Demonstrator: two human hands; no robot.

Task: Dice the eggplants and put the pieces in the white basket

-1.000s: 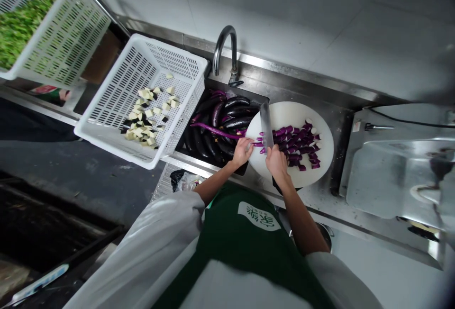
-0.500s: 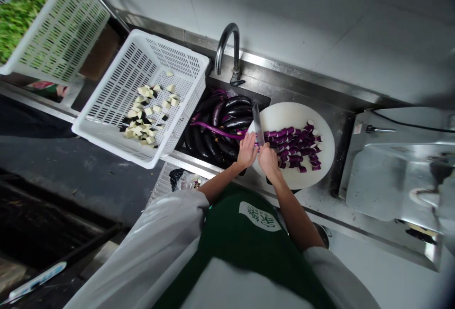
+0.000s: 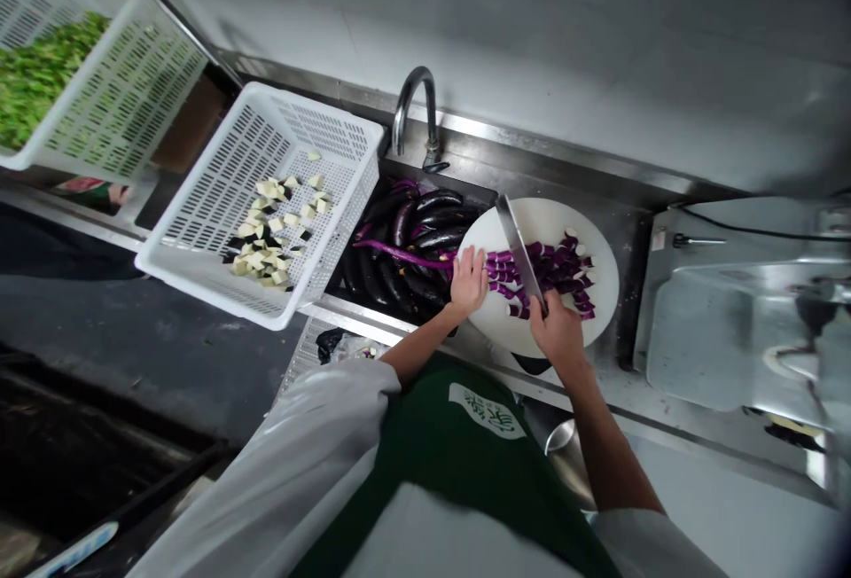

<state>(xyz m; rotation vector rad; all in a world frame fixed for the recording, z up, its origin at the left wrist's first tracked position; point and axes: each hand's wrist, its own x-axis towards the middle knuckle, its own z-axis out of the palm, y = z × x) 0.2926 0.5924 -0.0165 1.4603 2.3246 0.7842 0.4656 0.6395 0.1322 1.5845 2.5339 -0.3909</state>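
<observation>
My right hand (image 3: 556,326) is closed round the handle of a kitchen knife (image 3: 517,241), whose blade slants over cut purple eggplant pieces (image 3: 565,269). The pieces lie in rows on a round white cutting board (image 3: 602,316). At the board's left edge, my left hand (image 3: 469,282) lies flat with fingers stretched out, over the end of a long purple eggplant (image 3: 402,253). That eggplant reaches left across the sink. Its end under my fingers is hidden. Many dark whole eggplants (image 3: 372,269) fill the sink beneath and to the left.
Left of the sink stands a white perforated basket (image 3: 199,214) holding pale eggplant chunks (image 3: 266,254). Farther left, another basket (image 3: 126,117) contains chopped greens (image 3: 46,73). A faucet (image 3: 431,117) rises behind the sink. Metal equipment (image 3: 705,339) sits at right. A metal pot (image 3: 570,458) is below the counter.
My right hand and the knife have moved right, away from my left hand, and now sit over the cut pieces. My left hand stays at the board's left edge.
</observation>
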